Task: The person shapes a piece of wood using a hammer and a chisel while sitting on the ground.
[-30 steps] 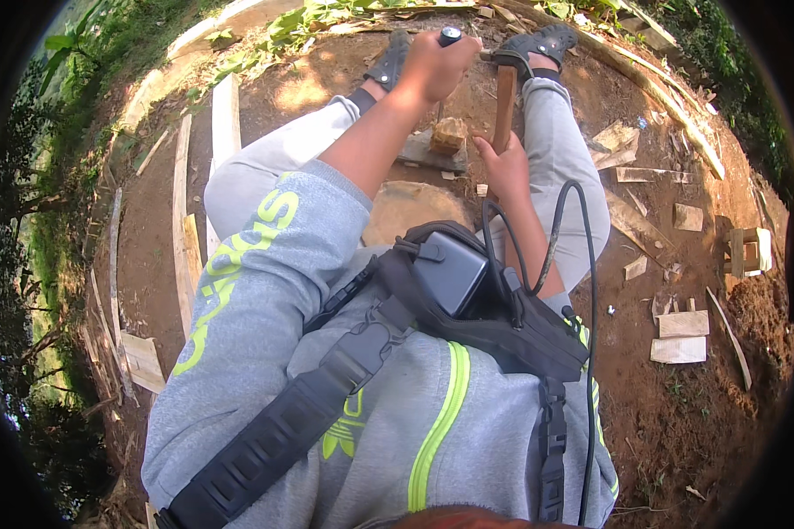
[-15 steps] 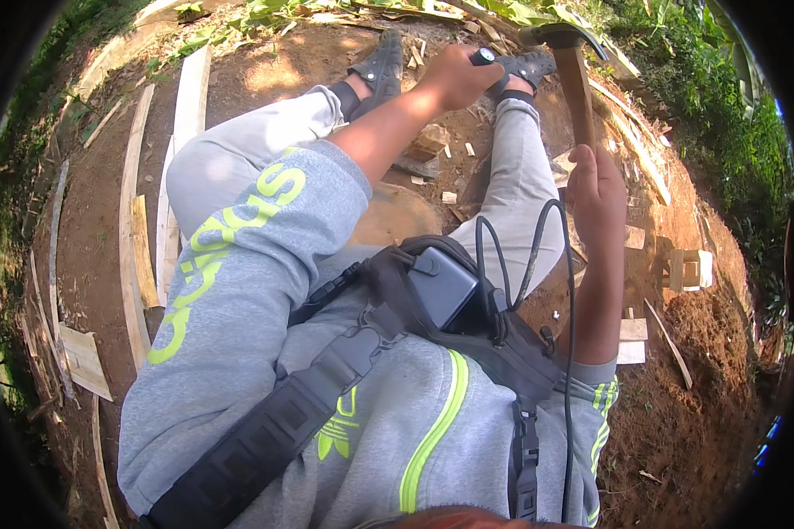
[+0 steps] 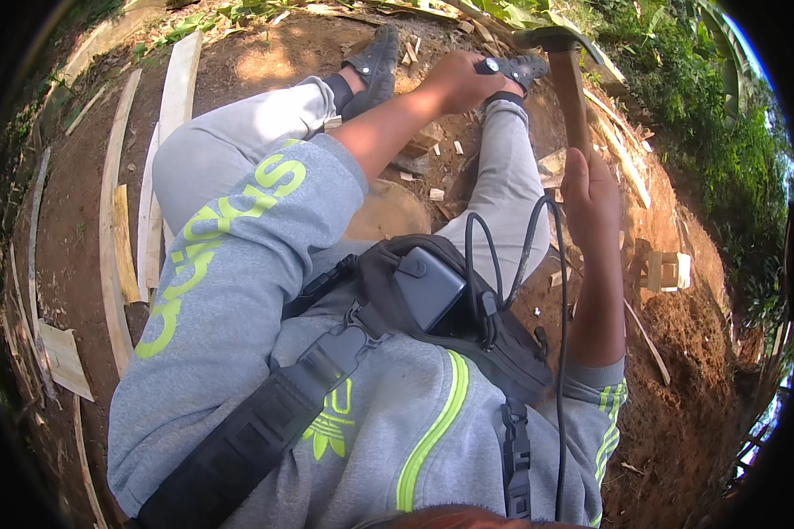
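My right hand is closed round the wooden handle of a hammer, held upright with its dark metal head at the top. Further left, my left hand is closed in a fist on a black handle with a round, pale-centred end. The rest of that thing is hidden by the fist, so its kind cannot be told. Behind the fist is my right shoe. A short wood block lies on the ground between my legs, below the left hand and apart from it.
Long boards lie on the brown soil to the left. Wood chips and offcuts are scattered round my feet. A small wooden piece sits by loose earth at the right. A black pouch with a grey box and looping cables hangs at my waist.
The view has shifted slightly, so the ground and boards appear further left. Both hands keep their grips. The hammer stays raised, and the black handle's end is tilted a little differently.
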Demonstrator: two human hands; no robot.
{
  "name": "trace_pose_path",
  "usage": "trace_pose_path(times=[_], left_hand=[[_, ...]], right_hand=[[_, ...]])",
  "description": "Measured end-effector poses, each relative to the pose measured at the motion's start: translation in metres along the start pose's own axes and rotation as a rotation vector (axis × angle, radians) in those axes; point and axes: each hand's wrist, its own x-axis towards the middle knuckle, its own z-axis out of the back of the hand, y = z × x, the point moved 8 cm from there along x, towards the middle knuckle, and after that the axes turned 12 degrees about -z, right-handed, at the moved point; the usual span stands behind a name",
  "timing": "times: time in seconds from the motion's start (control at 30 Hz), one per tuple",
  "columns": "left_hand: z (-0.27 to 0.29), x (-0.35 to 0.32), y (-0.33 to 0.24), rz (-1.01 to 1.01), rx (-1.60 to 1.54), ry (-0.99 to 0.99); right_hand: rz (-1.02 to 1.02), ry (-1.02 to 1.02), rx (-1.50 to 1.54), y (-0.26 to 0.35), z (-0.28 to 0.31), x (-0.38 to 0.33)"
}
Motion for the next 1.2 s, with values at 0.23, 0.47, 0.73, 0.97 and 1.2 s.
trace_pose_path(times=[0.23,0.47,0.73,0.97,1.2], left_hand=[[0.003,0.001,0.006,0.032,0.028,-0.001],[0.001,0.002,0.020,0.111,0.017,0.024],[-0.007,-0.004,0.003,0.082,-0.075,0.082],[-0.012,-0.003,0.018,0.098,-0.054,0.125],[-0.017,-0.006,0.022,0.077,-0.076,0.130]], right_hand=[[-0.076,0.009,0.187,-0.005,-0.001,0.002],[-0.086,0.038,0.377,-0.014,-0.002,0.006],[-0.068,-0.064,-0.013,0.008,-0.003,-0.005],[-0.096,-0.023,0.191,-0.019,-0.018,-0.004],[-0.073,-0.012,0.085,-0.026,-0.027,-0.013]])
